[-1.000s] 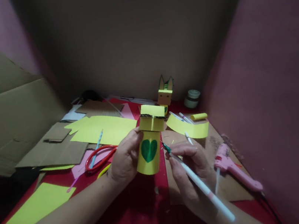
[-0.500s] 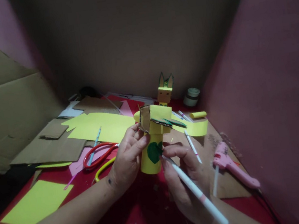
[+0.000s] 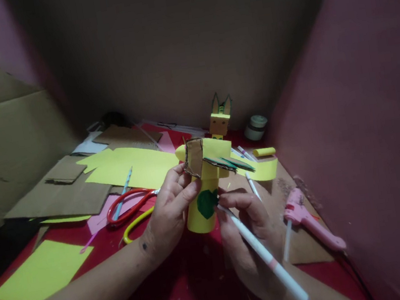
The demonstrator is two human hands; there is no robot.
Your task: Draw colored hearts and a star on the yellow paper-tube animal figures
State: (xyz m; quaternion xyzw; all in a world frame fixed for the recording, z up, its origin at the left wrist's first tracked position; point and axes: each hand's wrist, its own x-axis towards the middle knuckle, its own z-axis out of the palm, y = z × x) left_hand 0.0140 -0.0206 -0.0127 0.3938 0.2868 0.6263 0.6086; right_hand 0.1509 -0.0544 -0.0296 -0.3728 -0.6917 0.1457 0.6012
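My left hand [image 3: 174, 204] is closed around a yellow paper figure [image 3: 199, 220], a tube with a boxy cardboard-and-yellow head lying across its top. Green-edged cardboard pieces jut out to the right of that head. On the tube's front is a dark green painted patch [image 3: 207, 204]. Between the thumb and fingers of my right hand [image 3: 243, 223] is a white marker pen [image 3: 264, 253] with a pink band. Its tip end points at the right edge of the green patch; fingers hide whether it touches.
Behind stands a similar cardboard figure [image 3: 220, 123] with pointed ears, beside a lidded jar [image 3: 256, 128]. A pink glue gun [image 3: 314, 223] lies right. Left are red-and-yellow-handled scissors [image 3: 114, 218], a pencil [image 3: 123, 192], yellow paper [image 3: 41, 274] and cardboard [image 3: 60, 198]. Walls rise behind and right.
The view has shifted slightly, so the things at left sit a little farther left. Both hands keep their grips, and the marker stays by the green patch.
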